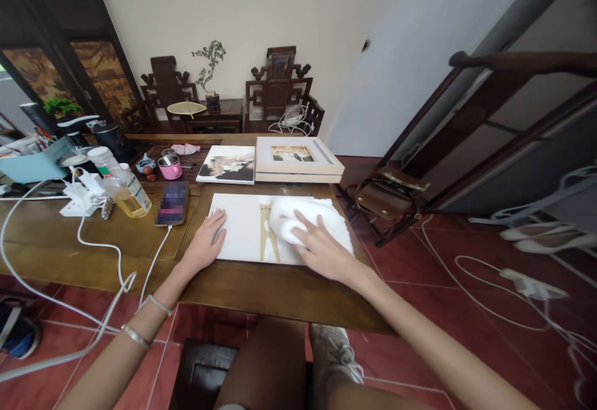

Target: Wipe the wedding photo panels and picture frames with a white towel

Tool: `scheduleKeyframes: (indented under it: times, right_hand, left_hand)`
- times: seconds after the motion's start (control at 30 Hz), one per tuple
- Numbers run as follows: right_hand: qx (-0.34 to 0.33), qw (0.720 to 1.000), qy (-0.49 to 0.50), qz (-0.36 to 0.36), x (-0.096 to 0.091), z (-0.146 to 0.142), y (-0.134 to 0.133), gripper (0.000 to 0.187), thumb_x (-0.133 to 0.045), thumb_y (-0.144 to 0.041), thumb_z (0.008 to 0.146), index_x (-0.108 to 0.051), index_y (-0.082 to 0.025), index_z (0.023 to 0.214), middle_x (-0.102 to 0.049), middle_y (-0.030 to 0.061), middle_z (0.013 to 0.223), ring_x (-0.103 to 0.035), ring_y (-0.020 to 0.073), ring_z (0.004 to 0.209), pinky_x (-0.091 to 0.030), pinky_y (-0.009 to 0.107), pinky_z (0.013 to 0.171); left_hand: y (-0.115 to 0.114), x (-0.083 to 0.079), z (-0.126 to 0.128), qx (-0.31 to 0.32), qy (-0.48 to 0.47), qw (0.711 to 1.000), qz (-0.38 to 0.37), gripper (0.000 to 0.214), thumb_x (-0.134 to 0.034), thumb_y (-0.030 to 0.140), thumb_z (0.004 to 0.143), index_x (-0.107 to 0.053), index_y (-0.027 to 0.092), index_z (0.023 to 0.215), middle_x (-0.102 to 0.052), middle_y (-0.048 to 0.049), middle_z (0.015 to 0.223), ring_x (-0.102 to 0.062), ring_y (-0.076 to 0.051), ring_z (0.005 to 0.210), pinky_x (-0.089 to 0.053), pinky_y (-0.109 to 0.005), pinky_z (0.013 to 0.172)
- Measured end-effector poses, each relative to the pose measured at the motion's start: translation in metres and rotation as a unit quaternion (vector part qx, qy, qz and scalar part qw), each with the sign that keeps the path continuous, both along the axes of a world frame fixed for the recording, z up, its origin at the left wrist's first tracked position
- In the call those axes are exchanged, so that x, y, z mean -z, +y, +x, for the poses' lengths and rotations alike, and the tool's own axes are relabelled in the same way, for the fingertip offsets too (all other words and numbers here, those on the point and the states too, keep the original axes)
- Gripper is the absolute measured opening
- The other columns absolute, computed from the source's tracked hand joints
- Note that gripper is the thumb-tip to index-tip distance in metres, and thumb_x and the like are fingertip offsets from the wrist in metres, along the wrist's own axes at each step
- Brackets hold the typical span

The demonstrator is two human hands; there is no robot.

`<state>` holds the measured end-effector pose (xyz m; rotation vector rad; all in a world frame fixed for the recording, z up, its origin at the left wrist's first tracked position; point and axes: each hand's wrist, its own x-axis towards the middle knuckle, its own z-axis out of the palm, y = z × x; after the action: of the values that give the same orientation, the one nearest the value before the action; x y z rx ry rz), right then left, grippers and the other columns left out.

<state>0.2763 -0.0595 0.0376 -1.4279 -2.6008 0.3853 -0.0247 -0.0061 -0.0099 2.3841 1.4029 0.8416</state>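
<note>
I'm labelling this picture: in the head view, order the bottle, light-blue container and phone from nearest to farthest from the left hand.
From the left hand:
1. Phone, just to its left
2. Bottle, farther left, past the phone
3. Light-blue container, near the left edge

We see soft, fairly even light, slight blur around the right hand [318,241], and wide-angle stretching towards the edges
</note>
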Motion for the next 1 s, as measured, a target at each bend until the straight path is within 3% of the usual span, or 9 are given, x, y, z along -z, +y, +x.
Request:
scheduleKeyframes:
  times: [0.17, 0.27, 0.37, 0.53, 0.67, 0.77, 1.0]
  right_hand:
    - [0.035, 0.998, 0.001, 0.052, 0.002, -0.042, 0.058, 0.039, -0.036, -0.017, 0.088, -0.055, -0.015, 0.122, -0.031, 0.0113, 0.153, -0.013, 0.0386, 0.142, -0.015, 0.074, 0.103]
    - [0.005, 0.998, -0.017, 0.057, -0.002, -0.055, 0.064, 0.042, -0.038, -0.017, 0.086, -0.057, -0.015, 0.123, -0.031, 0.0106, 0.153, -0.012, 0.0403, 0.142, -0.016, 0.075, 0.102]
    - [-0.057, 0.996, -0.037, 0.061, -0.004, -0.057, 0.038, 0.038, -0.044, -0.015, 0.081, -0.064, -0.012, 0.114, -0.032, 0.0126, 0.152, -0.008, 0.041, 0.142, -0.014, 0.073, 0.105]
    - [-0.146, 0.988, -0.039, 0.03, -0.006, -0.051, -0.033, 0.035, -0.05, -0.013, 0.075, -0.07, -0.016, 0.104, -0.03, 0.0094, 0.153, -0.005, 0.0412, 0.142, -0.01, 0.073, 0.106]
    - [-0.134, 0.99, -0.037, 0.028, -0.007, -0.049, -0.05, 0.033, -0.051, -0.014, 0.073, -0.071, -0.019, 0.099, -0.031, 0.0061, 0.153, -0.008, 0.0399, 0.143, -0.011, 0.073, 0.106]
    - [-0.087, 0.995, -0.041, 0.014, -0.011, -0.049, -0.024, 0.035, -0.048, -0.014, 0.075, -0.068, -0.018, 0.104, -0.034, 0.0065, 0.152, -0.013, 0.0388, 0.142, -0.017, 0.072, 0.106]
    - [0.023, 0.996, -0.056, 0.061, -0.008, -0.067, 0.077, 0.04, -0.04, -0.02, 0.086, -0.06, -0.016, 0.119, -0.033, 0.0118, 0.152, -0.017, 0.0406, 0.14, -0.024, 0.074, 0.099]
  left_hand:
    - [0.0, -0.002, -0.001, 0.0, -0.016, 1.0, -0.005, 0.045, -0.039, 0.032, 0.093, -0.055, 0.012, 0.129, -0.049, -0.0151, 0.141, -0.04, -0.024, 0.135, -0.026, -0.048, 0.115]
    - [0.0, -0.003, -0.001, 0.0, -0.024, 1.0, -0.012, 0.044, -0.04, 0.033, 0.093, -0.055, 0.014, 0.129, -0.049, -0.0141, 0.141, -0.04, -0.025, 0.136, -0.026, -0.048, 0.115]
    - [0.0, -0.002, -0.001, 0.0, -0.024, 1.0, -0.018, 0.044, -0.041, 0.033, 0.092, -0.055, 0.014, 0.13, -0.049, -0.0142, 0.141, -0.039, -0.025, 0.136, -0.025, -0.049, 0.115]
    - [-0.001, -0.003, 0.0, -0.001, -0.008, 1.0, -0.013, 0.045, -0.039, 0.031, 0.093, -0.054, 0.013, 0.13, -0.048, -0.0149, 0.142, -0.039, -0.025, 0.136, -0.026, -0.049, 0.115]
    - [-0.001, -0.003, 0.001, -0.002, 0.003, 1.0, -0.018, 0.046, -0.038, 0.031, 0.093, -0.053, 0.01, 0.13, -0.047, -0.0168, 0.142, -0.038, -0.026, 0.137, -0.025, -0.049, 0.115]
    - [-0.001, -0.003, 0.001, -0.002, -0.003, 1.0, -0.019, 0.046, -0.038, 0.031, 0.093, -0.053, 0.01, 0.13, -0.047, -0.017, 0.142, -0.037, -0.026, 0.137, -0.025, -0.049, 0.115]
    - [0.0, -0.003, -0.001, 0.002, -0.023, 0.999, -0.023, 0.046, -0.04, 0.033, 0.092, -0.054, 0.012, 0.13, -0.047, -0.0158, 0.142, -0.038, -0.026, 0.136, -0.025, -0.049, 0.116]
